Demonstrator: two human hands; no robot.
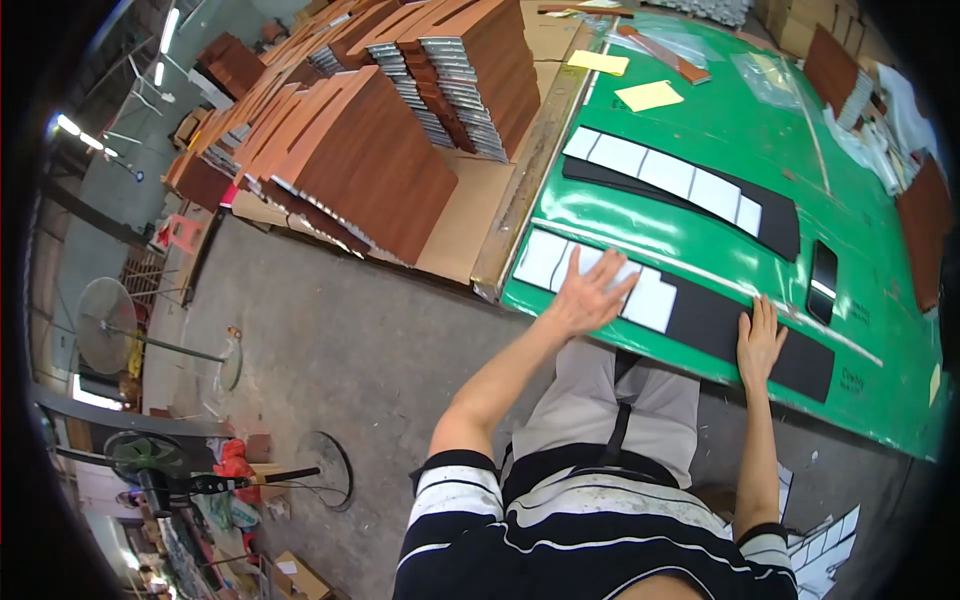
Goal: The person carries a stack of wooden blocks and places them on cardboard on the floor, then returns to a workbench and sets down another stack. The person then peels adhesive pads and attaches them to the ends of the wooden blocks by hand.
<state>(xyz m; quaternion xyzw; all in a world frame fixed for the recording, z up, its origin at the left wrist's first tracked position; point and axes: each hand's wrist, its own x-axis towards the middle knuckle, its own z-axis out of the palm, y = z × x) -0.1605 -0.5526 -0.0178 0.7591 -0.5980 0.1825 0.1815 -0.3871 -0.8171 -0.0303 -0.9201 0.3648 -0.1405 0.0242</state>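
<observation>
My left hand (592,293) lies with fingers spread on a white sheet (650,300) marked with dark cross lines. That sheet covers the left part of a long black strip (705,328) along the near edge of the green table. Farther right, my right hand (760,343) rests flat on the bare black part of the strip, fingers stretched toward a thin pale bar (700,278) behind it. Beyond the bar, a second white lined sheet (665,176) sits on black strips (778,228). A black phone-like object (822,280) lies to the right.
Tall stacks of reddish-brown panels (365,150) stand on cardboard left of the green table (620,225). Yellow paper pieces (648,96) and a brown slat (665,55) lie at the back. Brown boards (922,230) and plastic wrap (905,110) are at the right edge. Standing fans (108,325) occupy the floor.
</observation>
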